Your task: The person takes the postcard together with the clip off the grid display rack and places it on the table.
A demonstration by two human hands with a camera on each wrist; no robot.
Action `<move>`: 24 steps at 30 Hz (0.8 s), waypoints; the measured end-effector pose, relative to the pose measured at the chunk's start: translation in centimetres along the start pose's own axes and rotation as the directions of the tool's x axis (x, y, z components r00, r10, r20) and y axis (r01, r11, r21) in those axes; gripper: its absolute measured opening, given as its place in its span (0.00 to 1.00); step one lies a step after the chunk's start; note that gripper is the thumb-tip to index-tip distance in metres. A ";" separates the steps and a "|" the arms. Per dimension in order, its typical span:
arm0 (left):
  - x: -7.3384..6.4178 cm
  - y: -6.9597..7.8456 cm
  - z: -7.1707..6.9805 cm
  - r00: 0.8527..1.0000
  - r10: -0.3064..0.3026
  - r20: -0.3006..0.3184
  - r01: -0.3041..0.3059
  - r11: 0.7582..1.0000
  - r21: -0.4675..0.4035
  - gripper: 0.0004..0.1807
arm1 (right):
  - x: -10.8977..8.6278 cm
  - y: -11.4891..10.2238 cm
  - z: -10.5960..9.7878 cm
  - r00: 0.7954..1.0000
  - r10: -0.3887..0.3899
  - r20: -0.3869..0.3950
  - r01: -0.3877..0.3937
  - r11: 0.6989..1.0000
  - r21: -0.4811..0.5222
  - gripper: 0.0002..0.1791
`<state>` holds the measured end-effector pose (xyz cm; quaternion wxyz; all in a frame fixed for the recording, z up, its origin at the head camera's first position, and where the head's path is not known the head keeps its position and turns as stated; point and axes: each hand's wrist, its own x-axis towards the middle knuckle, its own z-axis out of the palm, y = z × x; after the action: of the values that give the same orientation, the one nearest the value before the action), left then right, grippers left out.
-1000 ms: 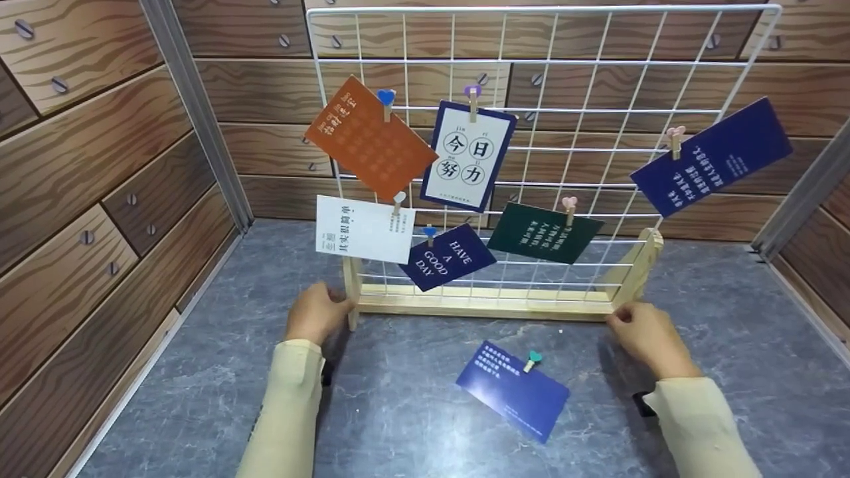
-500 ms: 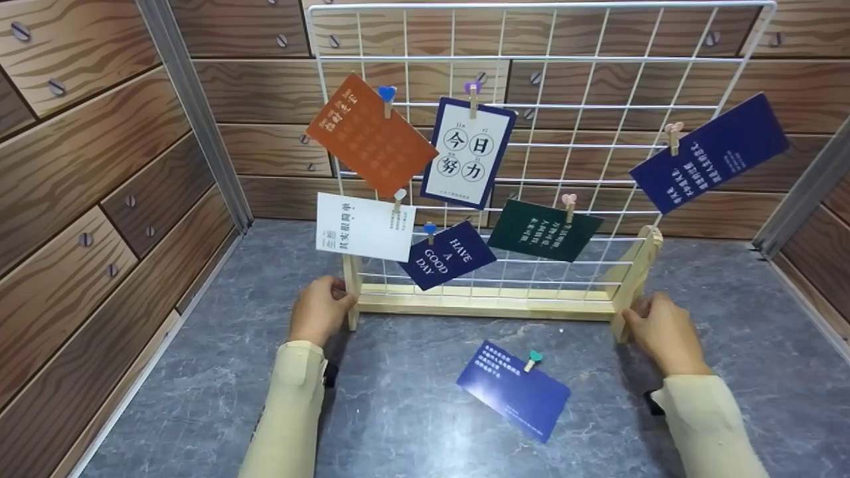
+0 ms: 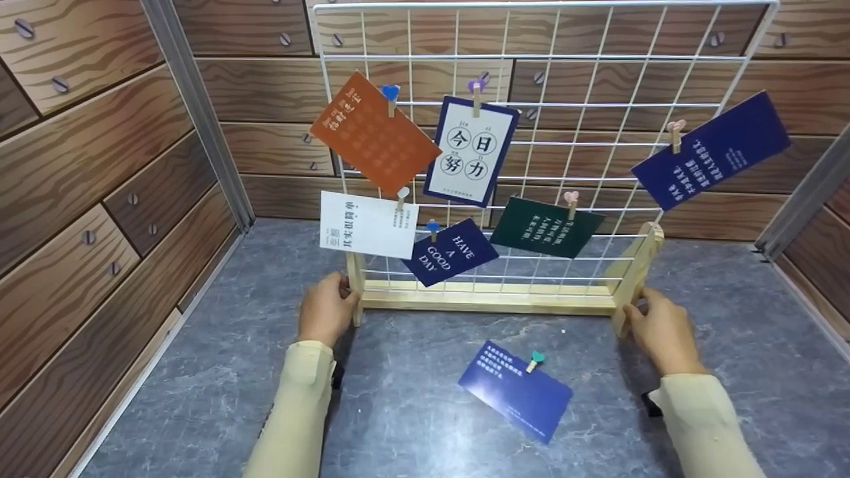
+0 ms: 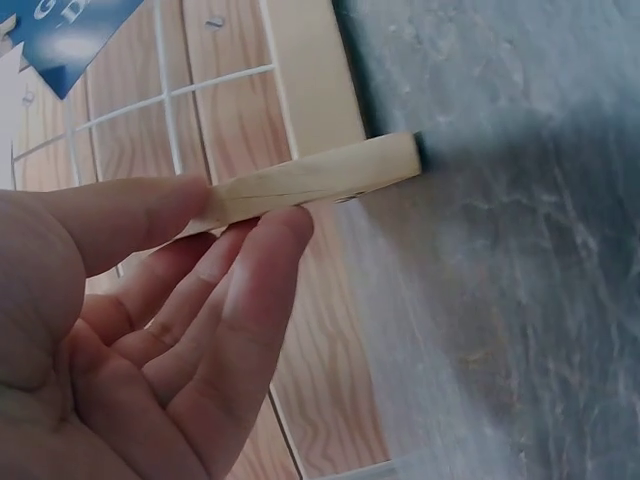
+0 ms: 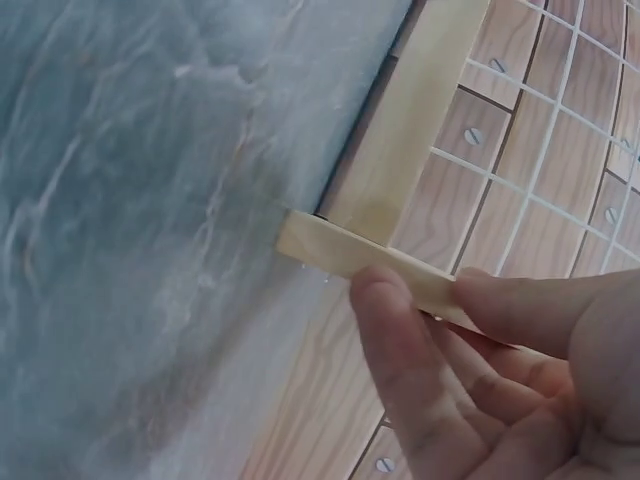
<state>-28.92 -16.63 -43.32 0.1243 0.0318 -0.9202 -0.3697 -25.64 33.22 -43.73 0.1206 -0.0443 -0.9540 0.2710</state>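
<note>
A white wire grid (image 3: 597, 86) stands upright in a pale wooden stand (image 3: 488, 299). In the head view my left hand (image 3: 325, 309) is at the stand's left end. The left wrist view shows its thumb and fingers pinching the left wooden end piece (image 4: 340, 175). My right hand (image 3: 667, 332) is at the opposite end, pinching the right end piece (image 5: 340, 248) between thumb and fingers. Clipped to the grid are an orange card (image 3: 375, 133), a white card (image 3: 366, 226), a green card (image 3: 548, 227) and several dark blue ones.
On the grey marbled table (image 3: 398, 411), in front of the stand, lies a blue card (image 3: 514, 395) with a green heart clip (image 3: 535, 360). Wood-patterned walls (image 3: 272, 153) close in the back and sides.
My right hand has gone from the base's front right corner to the outer side of the right end piece. The stand has shifted slightly away, with my left hand on it.
</note>
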 end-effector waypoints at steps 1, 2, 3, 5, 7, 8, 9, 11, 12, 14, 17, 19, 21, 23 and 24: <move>0.0 0.0 0.1 1.000 0.003 -0.004 -0.003 1.000 0.005 0.08 | 0.0 0.1 0.1 1.000 0.000 -0.004 0.000 1.000 0.001 0.18; -0.1 0.0 0.2 1.000 0.005 -0.007 -0.005 1.000 0.011 0.08 | -0.1 0.1 0.1 1.000 -0.002 -0.010 0.002 1.000 -0.002 0.17; -0.1 0.0 0.2 1.000 0.009 -0.009 -0.008 1.000 0.015 0.08 | -0.1 0.2 0.2 1.000 -0.004 -0.014 0.004 1.000 -0.002 0.17; -0.1 0.0 0.2 1.000 0.009 -0.011 -0.009 1.000 0.025 0.07 | -0.1 0.2 0.2 1.000 -0.007 -0.021 0.007 1.000 -0.004 0.17; 0.0 0.1 0.1 1.000 0.013 -0.009 -0.012 0.999 0.032 0.07 | -0.1 0.2 0.2 1.000 -0.006 -0.023 0.006 1.000 -0.001 0.19; 0.0 0.1 0.0 1.000 0.014 -0.009 -0.014 0.999 0.035 0.06 | -0.1 0.2 0.2 1.000 -0.006 -0.025 0.006 1.000 0.000 0.19; 0.0 0.1 0.0 1.000 0.016 -0.007 -0.015 0.999 0.038 0.06 | -0.2 0.1 0.2 1.000 -0.004 -0.026 0.004 1.000 0.000 0.20; 0.0 0.1 -0.1 1.000 0.018 -0.008 -0.017 0.999 0.040 0.06 | -0.1 0.1 0.3 1.000 -0.006 -0.030 0.006 1.000 0.001 0.20; 0.0 0.1 -0.1 1.000 0.019 -0.008 -0.019 0.999 0.042 0.06 | -0.1 0.1 0.3 0.999 -0.011 -0.033 0.011 1.000 0.004 0.20; 0.0 0.1 -0.1 1.000 0.019 -0.005 -0.018 0.999 0.043 0.06 | -0.1 0.1 0.3 0.999 -0.025 -0.044 0.025 1.000 0.006 0.18; -0.1 0.1 -0.1 1.000 0.015 0.001 -0.015 0.999 0.040 0.07 | -0.2 0.1 0.4 0.997 -0.045 -0.059 0.046 0.999 0.010 0.15; -0.1 0.0 0.0 1.000 0.012 0.005 -0.012 0.999 0.033 0.07 | -0.2 0.2 0.4 0.997 -0.049 -0.066 0.050 0.999 0.013 0.14; -0.2 0.0 0.0 1.000 0.006 0.010 -0.006 1.000 0.021 0.07 | -0.2 0.2 0.5 0.997 -0.048 -0.069 0.049 0.999 0.016 0.15; -0.2 0.0 0.0 1.000 0.003 0.010 -0.003 1.000 0.015 0.08 | -0.3 0.2 0.4 0.997 -0.042 -0.067 0.043 0.999 0.019 0.15; -0.2 0.0 0.1 1.000 0.002 0.010 -0.002 1.000 0.015 0.08 | -0.3 0.2 0.5 0.997 -0.040 -0.066 0.041 0.999 0.020 0.15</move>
<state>-28.72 -16.54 -43.38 0.1200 0.0298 -0.9236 -0.3629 -25.47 33.16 -44.29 0.1576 -0.0324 -0.9473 0.2770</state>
